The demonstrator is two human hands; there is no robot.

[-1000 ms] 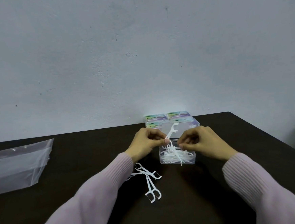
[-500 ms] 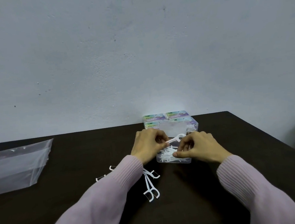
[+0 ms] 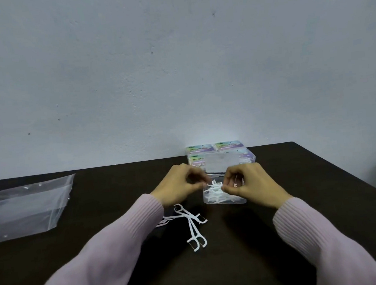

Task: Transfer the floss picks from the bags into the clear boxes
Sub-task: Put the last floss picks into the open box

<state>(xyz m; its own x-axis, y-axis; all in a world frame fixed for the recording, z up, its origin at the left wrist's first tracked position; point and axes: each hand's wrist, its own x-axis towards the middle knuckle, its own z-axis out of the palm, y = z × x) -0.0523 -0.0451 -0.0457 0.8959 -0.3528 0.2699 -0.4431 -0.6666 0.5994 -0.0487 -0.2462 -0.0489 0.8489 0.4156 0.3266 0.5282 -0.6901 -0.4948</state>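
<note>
A small clear box (image 3: 225,201) stands open on the dark table, its lid (image 3: 221,166) raised behind it, with a heap of white floss picks (image 3: 213,194) inside. My left hand (image 3: 180,186) pinches at the box's left rim. My right hand (image 3: 252,185) pinches over its right side. Both sets of fingertips meet on a floss pick (image 3: 214,183) lying on top of the heap. Several loose floss picks (image 3: 192,224) lie on the table in front of my left wrist, partly hidden by my sleeve.
An empty clear plastic bag (image 3: 25,206) lies flat at the far left. Closed boxes with coloured labels (image 3: 200,149) sit behind the open one, against the wall. The table's right edge (image 3: 342,175) runs diagonally close to my right arm.
The floss pick held upright between both hands a second ago has been tipped level and lowered onto the heap in the box. Both hands have dropped to the box's rim.
</note>
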